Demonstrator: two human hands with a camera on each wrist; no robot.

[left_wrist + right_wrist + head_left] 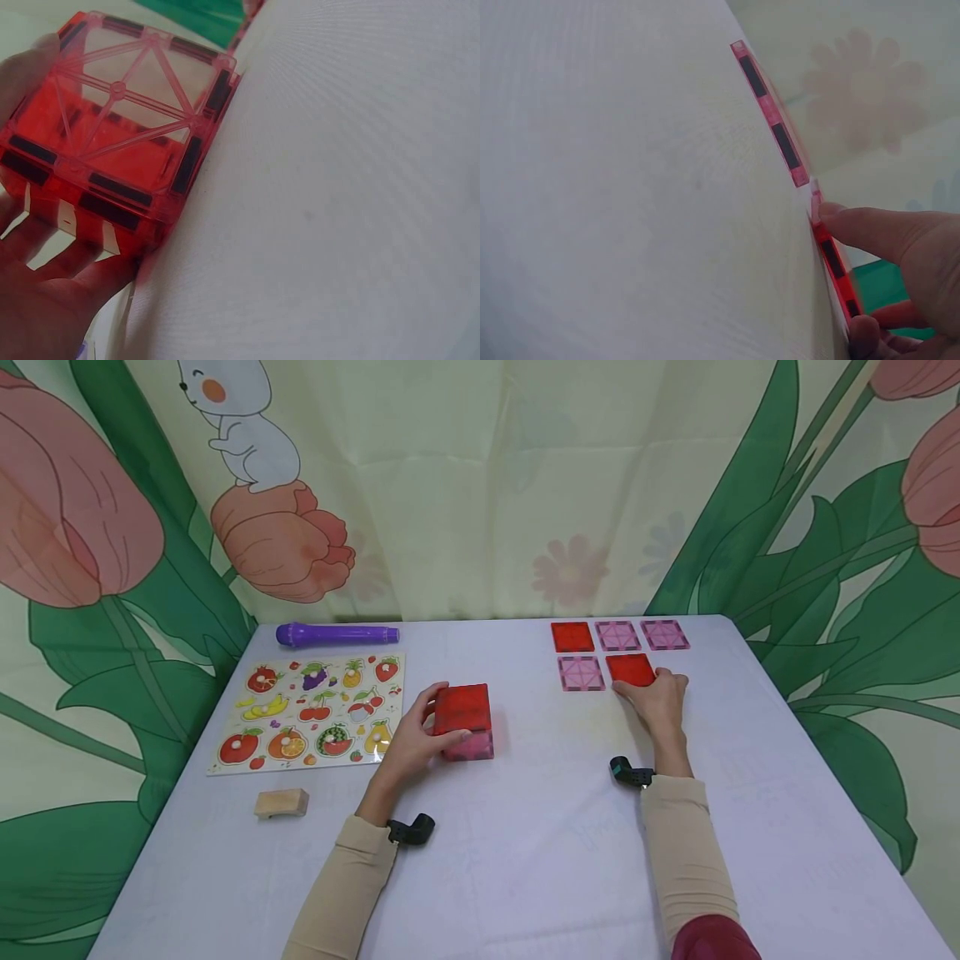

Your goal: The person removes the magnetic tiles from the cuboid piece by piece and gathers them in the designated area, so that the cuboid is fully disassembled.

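Observation:
My left hand (412, 739) grips a cube of magnetic tiles (461, 706) on the table. Red panels show on the cube, and one side is a pink tile with crossing ribs. In the left wrist view, fingers and thumb reach around the cube (118, 91), beside its magnet-lined edges. At the right, my right hand (660, 710) pinches a flat red magnetic tile (628, 668) by opposite sides, the thumb at its near left corner. A pink tile (581, 673) lies just left of it. Behind them are a red tile (572, 637) and two pink tiles (617, 636).
On the left lies a fruit-picture board (315, 714). A purple toy microphone (337, 635) lies behind it, and a small wooden block (281, 802) in front. The white table (510, 877) ends at a printed curtain (465, 527) behind.

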